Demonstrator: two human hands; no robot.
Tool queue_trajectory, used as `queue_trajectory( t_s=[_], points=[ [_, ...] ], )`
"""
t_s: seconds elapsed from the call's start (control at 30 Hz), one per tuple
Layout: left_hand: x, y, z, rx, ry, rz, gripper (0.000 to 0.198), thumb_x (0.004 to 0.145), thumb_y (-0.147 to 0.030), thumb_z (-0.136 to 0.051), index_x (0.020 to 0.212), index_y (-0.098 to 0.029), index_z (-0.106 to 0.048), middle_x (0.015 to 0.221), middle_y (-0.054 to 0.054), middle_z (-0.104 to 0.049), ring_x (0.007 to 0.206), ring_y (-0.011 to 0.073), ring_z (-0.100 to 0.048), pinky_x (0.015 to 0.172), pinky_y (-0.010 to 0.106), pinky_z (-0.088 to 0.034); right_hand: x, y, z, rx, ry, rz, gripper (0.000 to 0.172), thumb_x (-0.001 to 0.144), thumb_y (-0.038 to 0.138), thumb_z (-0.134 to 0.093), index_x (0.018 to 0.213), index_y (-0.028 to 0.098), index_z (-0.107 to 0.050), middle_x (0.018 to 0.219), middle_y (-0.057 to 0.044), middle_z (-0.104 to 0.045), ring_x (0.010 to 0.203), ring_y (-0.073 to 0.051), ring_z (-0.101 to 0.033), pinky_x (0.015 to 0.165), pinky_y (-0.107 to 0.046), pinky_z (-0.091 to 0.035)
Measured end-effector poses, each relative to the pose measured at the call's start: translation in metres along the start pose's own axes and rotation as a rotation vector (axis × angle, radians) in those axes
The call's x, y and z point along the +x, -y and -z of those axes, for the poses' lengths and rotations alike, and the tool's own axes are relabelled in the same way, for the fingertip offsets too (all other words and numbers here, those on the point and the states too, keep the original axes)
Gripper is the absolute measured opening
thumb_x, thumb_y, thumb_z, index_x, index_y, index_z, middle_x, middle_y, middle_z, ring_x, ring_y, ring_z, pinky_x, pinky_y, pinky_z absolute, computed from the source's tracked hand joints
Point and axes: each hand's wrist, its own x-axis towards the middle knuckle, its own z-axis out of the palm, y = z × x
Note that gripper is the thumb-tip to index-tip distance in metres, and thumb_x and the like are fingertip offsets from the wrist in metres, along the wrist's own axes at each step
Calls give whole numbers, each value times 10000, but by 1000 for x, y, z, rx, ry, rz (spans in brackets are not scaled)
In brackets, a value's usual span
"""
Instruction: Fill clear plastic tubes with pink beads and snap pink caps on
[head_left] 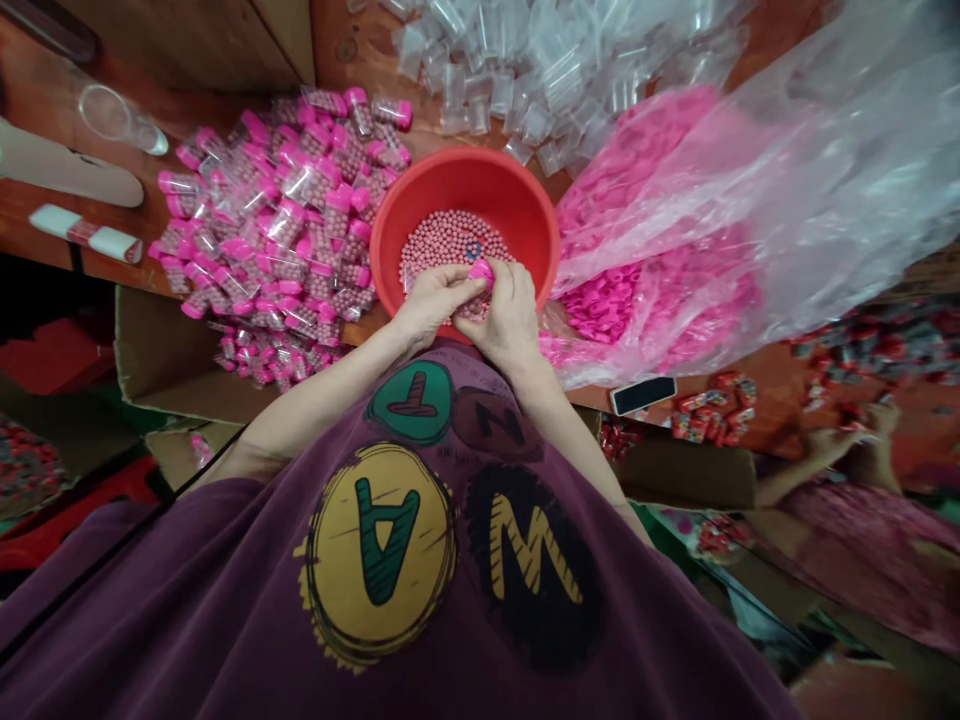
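Observation:
Over the near part of a red bowl (466, 164), my left hand (433, 302) and my right hand (510, 318) are closed together on a small bead jar. Its bright pink cap (481, 270) shows between my fingertips; most of its body is hidden by them. Small round pink beads (442, 235) lie in the bowl, with a blue ring-like piece (472, 250) among them. To the left is a large heap of clear jars with pink caps (289, 220), filled with beads. Pink caps (607, 300) lie to the right, partly under clear plastic.
Clear jars without caps (502, 90) are piled behind the bowl. A large plastic bag (817, 170) spreads to the right. A dark phone-like slab (643, 395) lies at the table's front edge. Another person's hands (862, 435) work at the far right beside small red packs (712, 410).

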Motion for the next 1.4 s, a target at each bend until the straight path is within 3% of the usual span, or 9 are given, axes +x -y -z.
queue_trajectory(
  t_s=[0.2, 0.33, 0.4, 0.5, 0.63, 0.83, 1.07, 1.23, 1.4],
  points=[
    [0, 5, 2, -32, 7, 36, 284, 873, -354, -955, 1016, -145, -828, 948, 34, -839, 892, 137, -749, 898, 257, -611, -2, -3, -6, 12, -7, 1, 717, 954, 358, -732, 1595, 135, -501, 1480, -229, -633, 1447, -434, -580, 1256, -723, -477],
    [1, 8, 6, -44, -15, 46, 195, 927, -298, -894, 1020, -149, -808, 888, 13, -809, 784, 111, -719, 815, 241, -608, -7, 2, 5, 96, 26, -11, 774, 948, 383, -763, 1640, 174, -485, 1607, -223, -570, 1517, -433, -531, 1289, -720, -443],
    [0, 7, 9, 1, -11, 23, 213, 940, -308, -884, 1065, -154, -808, 850, 3, -788, 736, 107, -699, 745, 230, -593, -8, 1, 12, 207, 18, -2, 725, 971, 450, -766, 1613, 208, -533, 1603, -192, -588, 1501, -397, -553, 1296, -685, -455],
    [-3, 5, 12, 82, 30, -42, 249, 936, -326, -898, 1102, -162, -810, 815, -5, -766, 670, 96, -665, 649, 211, -553, -6, -3, 19, 445, -43, -18, 448, 1089, 547, -625, 1433, 268, -689, 1404, -112, -726, 1334, -293, -675, 1210, -565, -558],
    [-5, 4, 12, 115, 97, -89, 231, 943, -306, -899, 1108, -163, -822, 811, -7, -756, 625, 71, -622, 606, 194, -518, -2, -6, 17, 624, -144, -81, 398, 1125, 592, -577, 1203, 262, -786, 1135, -52, -805, 1075, -213, -742, 1022, -446, -630],
    [-7, 6, 10, 71, 102, -20, 250, 945, -359, -901, 1087, -172, -816, 882, 4, -776, 691, 83, -668, 694, 213, -589, -5, 1, 15, 581, -211, -57, 415, 1138, 592, -558, 1154, 255, -798, 1107, -58, -812, 1056, -211, -739, 1013, -442, -625],
    [-5, 7, 13, 95, 90, -24, 277, 921, -380, -923, 1068, -179, -804, 832, -12, -749, 638, 66, -634, 627, 191, -548, -6, -4, 10, 551, -302, -66, 396, 1140, 586, -554, 1128, 252, -767, 1092, -57, -787, 1057, -212, -735, 1004, -445, -621],
    [-6, 7, 13, 113, 108, -78, 324, 910, -431, -935, 1059, -174, -804, 824, -7, -748, 627, 66, -613, 598, 194, -520, -6, -2, 13, 540, -266, -54, 298, 1117, 522, -625, 1168, 258, -753, 1111, -49, -794, 1019, -201, -726, 966, -427, -625],
    [-6, 9, 13, 107, 69, -41, 245, 911, -350, -927, 1003, -162, -801, 731, -27, -699, 568, 62, -555, 548, 197, -462, -11, 0, 14, 403, -155, 15, 217, 1130, 383, -564, 1166, 255, -735, 1115, -66, -772, 1094, -240, -700, 1067, -507, -596]
  ],
)
